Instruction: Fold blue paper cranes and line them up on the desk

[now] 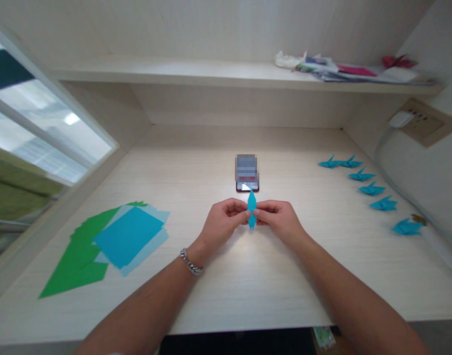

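Note:
Between my two hands, a narrow folded piece of blue origami paper [251,201] is held upright above the desk, pointed at the top and split into two tips at the bottom. My left hand [229,216] pinches its left edge between thumb and fingers. On the other side, my right hand [277,215] pinches the right edge, the thumb tips nearly meeting over the paper's middle. Just beyond the paper lies a phone [247,172] with its screen lit and blurred out. Some fingertips are hidden behind the paper.
Blue paper sheets [131,236] overlap green sheets [81,256] at the left. Several folded blue paper cranes [384,203] line the right side, near a cable [392,182] and wall socket [428,122]. A shelf [211,74] crosses above the desk [196,162].

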A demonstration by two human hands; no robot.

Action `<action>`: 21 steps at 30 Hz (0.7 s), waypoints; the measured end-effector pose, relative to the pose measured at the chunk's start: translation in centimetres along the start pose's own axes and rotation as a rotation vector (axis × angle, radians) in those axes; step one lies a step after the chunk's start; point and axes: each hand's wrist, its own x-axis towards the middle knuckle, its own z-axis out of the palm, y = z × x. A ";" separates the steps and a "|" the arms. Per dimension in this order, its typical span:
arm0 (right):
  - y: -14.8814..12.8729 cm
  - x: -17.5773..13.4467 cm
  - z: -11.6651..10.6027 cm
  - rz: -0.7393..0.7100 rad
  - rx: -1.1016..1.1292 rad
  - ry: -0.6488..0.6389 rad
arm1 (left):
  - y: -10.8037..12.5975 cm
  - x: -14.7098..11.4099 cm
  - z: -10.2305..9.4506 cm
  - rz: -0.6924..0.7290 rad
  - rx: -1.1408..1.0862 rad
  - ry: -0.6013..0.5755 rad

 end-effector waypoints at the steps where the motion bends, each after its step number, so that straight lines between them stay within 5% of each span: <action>1: 0.0 0.0 0.0 0.002 0.011 -0.004 | 0.0 0.0 0.0 -0.002 0.001 -0.003; 21: -0.3 -0.2 0.1 0.015 0.059 -0.038 | 0.2 -0.1 0.0 -0.005 0.022 0.001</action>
